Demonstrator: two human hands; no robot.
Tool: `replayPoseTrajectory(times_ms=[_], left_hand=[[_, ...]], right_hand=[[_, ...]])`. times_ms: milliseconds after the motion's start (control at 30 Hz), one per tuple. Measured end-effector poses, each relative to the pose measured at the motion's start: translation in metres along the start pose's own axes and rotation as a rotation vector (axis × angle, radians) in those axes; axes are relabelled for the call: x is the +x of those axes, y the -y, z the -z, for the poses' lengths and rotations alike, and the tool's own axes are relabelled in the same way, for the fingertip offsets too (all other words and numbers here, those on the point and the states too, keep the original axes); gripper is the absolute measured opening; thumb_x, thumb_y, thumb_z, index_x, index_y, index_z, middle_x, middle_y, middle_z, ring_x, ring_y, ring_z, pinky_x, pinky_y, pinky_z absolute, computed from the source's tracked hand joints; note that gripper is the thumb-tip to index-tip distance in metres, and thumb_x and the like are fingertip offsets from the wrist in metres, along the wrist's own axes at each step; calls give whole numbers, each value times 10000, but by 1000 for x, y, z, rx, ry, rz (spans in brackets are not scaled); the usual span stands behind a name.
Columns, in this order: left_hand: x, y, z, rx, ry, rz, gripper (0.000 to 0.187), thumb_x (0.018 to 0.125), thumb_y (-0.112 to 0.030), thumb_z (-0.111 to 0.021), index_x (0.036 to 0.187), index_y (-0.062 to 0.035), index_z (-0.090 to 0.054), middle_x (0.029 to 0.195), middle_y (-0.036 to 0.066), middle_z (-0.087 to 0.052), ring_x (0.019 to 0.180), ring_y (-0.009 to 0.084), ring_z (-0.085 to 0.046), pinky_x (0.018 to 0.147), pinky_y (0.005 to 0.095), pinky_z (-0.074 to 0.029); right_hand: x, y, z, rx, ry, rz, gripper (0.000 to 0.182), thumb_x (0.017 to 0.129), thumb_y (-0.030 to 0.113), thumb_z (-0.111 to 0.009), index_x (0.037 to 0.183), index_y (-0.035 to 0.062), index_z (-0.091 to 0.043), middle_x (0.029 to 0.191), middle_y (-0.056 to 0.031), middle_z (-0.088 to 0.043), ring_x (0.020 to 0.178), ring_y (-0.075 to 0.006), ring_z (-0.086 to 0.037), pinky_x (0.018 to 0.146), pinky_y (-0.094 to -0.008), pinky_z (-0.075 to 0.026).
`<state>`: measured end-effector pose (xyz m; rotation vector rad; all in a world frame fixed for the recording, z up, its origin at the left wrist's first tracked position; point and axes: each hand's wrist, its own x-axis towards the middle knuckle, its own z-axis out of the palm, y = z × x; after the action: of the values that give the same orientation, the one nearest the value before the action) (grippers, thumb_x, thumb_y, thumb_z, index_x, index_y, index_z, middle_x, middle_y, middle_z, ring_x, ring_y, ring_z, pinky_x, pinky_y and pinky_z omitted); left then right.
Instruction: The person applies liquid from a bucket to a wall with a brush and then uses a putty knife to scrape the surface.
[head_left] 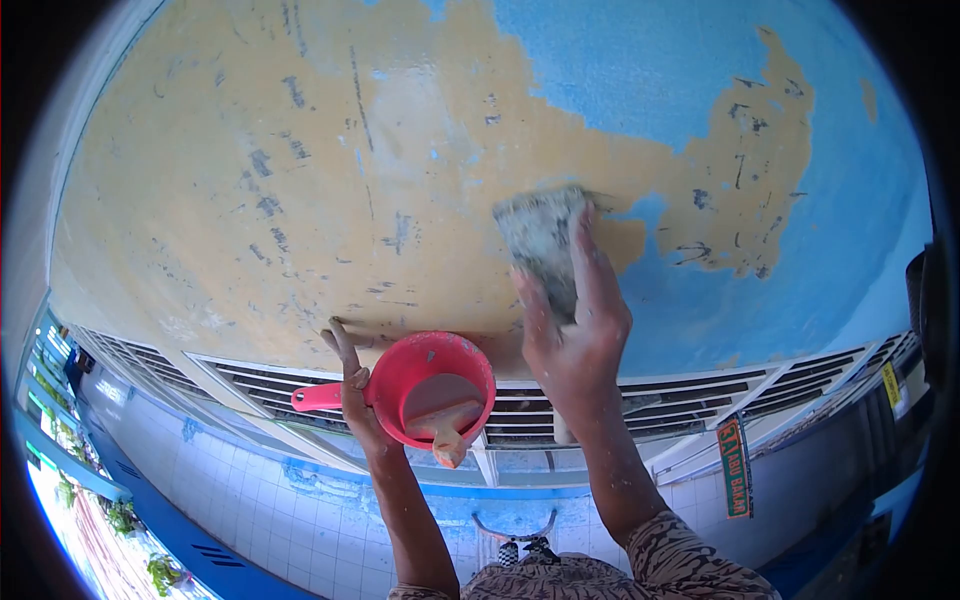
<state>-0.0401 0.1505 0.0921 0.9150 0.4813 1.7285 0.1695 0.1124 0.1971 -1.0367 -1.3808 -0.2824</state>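
My left hand (358, 400) holds up a pink plastic dipper (462, 352) by its side, the short handle (316, 397) jutting out to the left. Inside the dipper lies pale, wet-looking stuff, with a putty-smeared tool (447, 432) whose orange-tipped handle hangs over the rim. My right hand (580, 340) grips a wide grey scraper (540, 235), its flat face crusted with putty. Fingers and thumb press along the scraper, and its upper edge is against or very near the wall (330, 200). Slight motion blur softens the right hand.
Tan patches, dark scuffs and blue paint (620, 70) cover the wall. Below it runs a row of slatted vents (530, 400). A sign (735, 468) hangs at the lower right. Far below are a tiled floor (270, 510) and metal rails (515, 528) near my feet.
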Motion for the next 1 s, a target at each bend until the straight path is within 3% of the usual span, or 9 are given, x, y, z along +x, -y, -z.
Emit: replayPoseTrajectory(times_ms=[200, 300, 333, 367, 433, 533, 667, 767, 1000], left_hand=[[4, 4, 14, -44, -40, 81, 735, 902, -155, -370, 1610, -85, -182, 1694, -4, 31, 1470, 129, -253, 1140, 335, -330], [0, 4, 8, 36, -57, 69, 723, 907, -150, -356, 1608, -82, -196, 1685, -5, -40, 1273, 91, -452, 1007, 288, -438], [0, 3, 3, 123, -91, 61, 743, 901, -226, -392, 1610, -89, -217, 844, -12, -422, 794, 63, -479, 795, 246, -461], [0, 5, 8, 127, -83, 68, 743, 901, -226, -392, 1610, -89, -217, 844, -12, -422, 794, 63, -479, 795, 246, -461], [1, 7, 14, 4, -58, 73, 710, 912, -140, -364, 1602, -63, -215, 1607, 2, -278, 979, 28, -507, 864, 243, -466], [2, 6, -8, -36, -189, -39, 713, 909, -138, -377, 1597, -43, -219, 1367, 6, -486, 812, 16, -458, 768, 216, -449], [0, 8, 12, 99, -63, -13, 722, 907, -171, -388, 1593, -25, -218, 1054, -11, -535, 699, 24, -414, 656, 187, -409], [-3, 1, -13, 92, -150, -17, 729, 905, -181, -390, 1596, -31, -212, 948, -21, -504, 667, 27, -399, 621, 187, -397], [-3, -1, -12, 101, -113, 19, 733, 904, -186, -382, 1601, -47, -204, 1006, -6, -527, 690, 28, -435, 641, 196, -438]], right_hand=[[-35, -22, 30, -28, -23, -63, 645, 910, 61, -708, 1447, -124, -403, 1265, -278, -617, 1136, -302, -652, 929, -368, -528], [-19, -32, 46, 16, -119, -78, 673, 902, 61, -706, 1462, -116, -379, 1078, -245, -635, 977, -347, -681, 823, -400, -556], [-5, -36, 48, -125, -122, -19, 671, 908, 66, -699, 1466, -115, -373, 1064, -239, -635, 978, -330, -683, 834, -402, -549], [-6, -33, 52, -131, -129, -26, 671, 908, 66, -699, 1466, -115, -373, 1064, -239, -635, 978, -330, -683, 834, -402, -549], [-8, -27, 57, -95, -77, -74, 659, 922, 73, -681, 1467, -121, -364, 1066, -245, -632, 985, -323, -683, 831, -407, -548], [-18, -36, 55, -94, -83, -28, 656, 929, 81, -674, 1469, -120, -361, 1055, -247, -628, 960, -317, -681, 810, -412, -548], [6, -27, 56, -140, -102, -3, 680, 917, 90, -692, 1472, -119, -358, 1027, -233, -623, 945, -311, -681, 776, -400, -556], [-8, -35, 59, -159, -84, 20, 689, 913, 89, -696, 1474, -119, -353, 1038, -239, -623, 977, -331, -687, 774, -392, -561], [15, -25, 57, -93, -78, -5, 683, 915, 83, -689, 1480, -105, -353, 1034, -251, -622, 915, -346, -684, 755, -422, -557]])
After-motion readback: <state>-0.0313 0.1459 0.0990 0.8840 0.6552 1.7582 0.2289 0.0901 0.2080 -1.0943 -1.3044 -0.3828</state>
